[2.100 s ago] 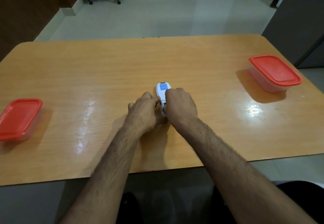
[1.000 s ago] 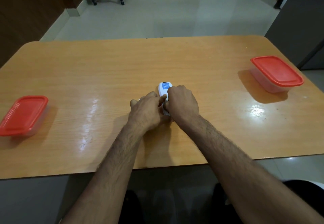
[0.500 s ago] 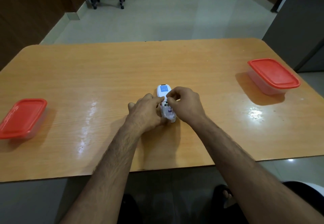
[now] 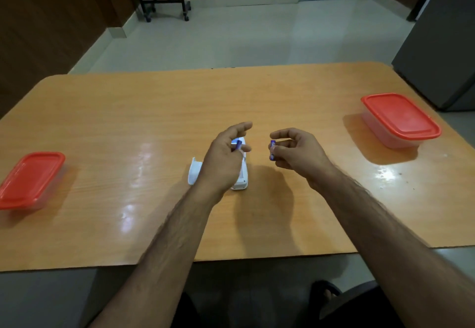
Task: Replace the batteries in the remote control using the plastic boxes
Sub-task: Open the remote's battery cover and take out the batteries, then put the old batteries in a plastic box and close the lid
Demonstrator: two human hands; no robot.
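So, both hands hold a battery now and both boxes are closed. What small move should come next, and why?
Probably set one battery down on the table, to free a hand. The left hand and the right hand each pinch a purple battery, and the red lids of the left box and right box are on, so neither box can take a battery yet.

Left hand (image 4: 221, 159): raised above the table, back toward the camera, fingers loosely curled, index finger stretched forward, a small blue battery (image 4: 238, 144) pinched at the fingertips.
Right hand (image 4: 295, 152): raised, just beside the left but apart, thumb and fingers closed around a second blue battery (image 4: 272, 150).
Forearms: both bare, reaching forward, converging toward the middle.
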